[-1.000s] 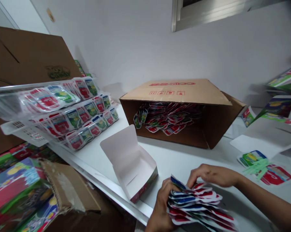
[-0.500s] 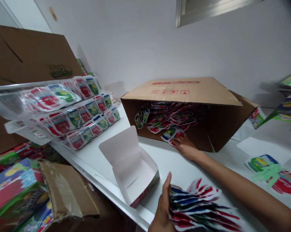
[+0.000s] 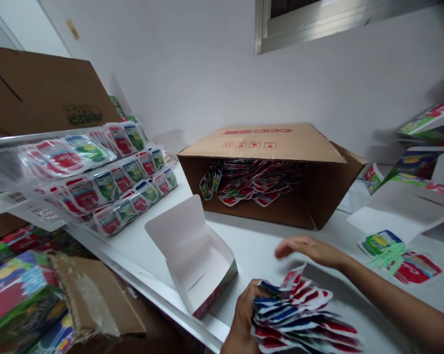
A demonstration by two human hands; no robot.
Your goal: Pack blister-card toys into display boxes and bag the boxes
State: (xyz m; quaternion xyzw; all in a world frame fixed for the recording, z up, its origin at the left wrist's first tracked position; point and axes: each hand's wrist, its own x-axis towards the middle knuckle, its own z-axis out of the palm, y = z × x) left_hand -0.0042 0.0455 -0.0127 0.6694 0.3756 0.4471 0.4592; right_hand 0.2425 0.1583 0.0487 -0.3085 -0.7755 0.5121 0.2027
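My left hand (image 3: 244, 314) is closed around the edge of a thick bundle of candy sachets (image 3: 299, 319), red, blue and green with white borders, above the table's near edge. Just above and beyond the bundle hovers my right hand (image 3: 310, 250), fingers stretched forward and a little blurred, with nothing seen in it. Farther back a brown carton (image 3: 273, 142) lies on its side, its mouth facing me, with a heap of sachets (image 3: 251, 182) inside. Left of my hands an open white-lined small box (image 3: 195, 265) stands on the table with its lid up.
Clear plastic trays (image 3: 129, 182) of sachets are stacked at left over a white basket (image 3: 33, 211). Below them is a torn carton (image 3: 92, 295) beside colourful candy boxes (image 3: 18, 290). To the right lie sachets with green strips (image 3: 387, 258), near another open box (image 3: 409, 206).
My right hand has come back from the carton's mouth toward the bundle. The sachet it was touching at the carton's edge is gone from there. My left hand keeps its hold.
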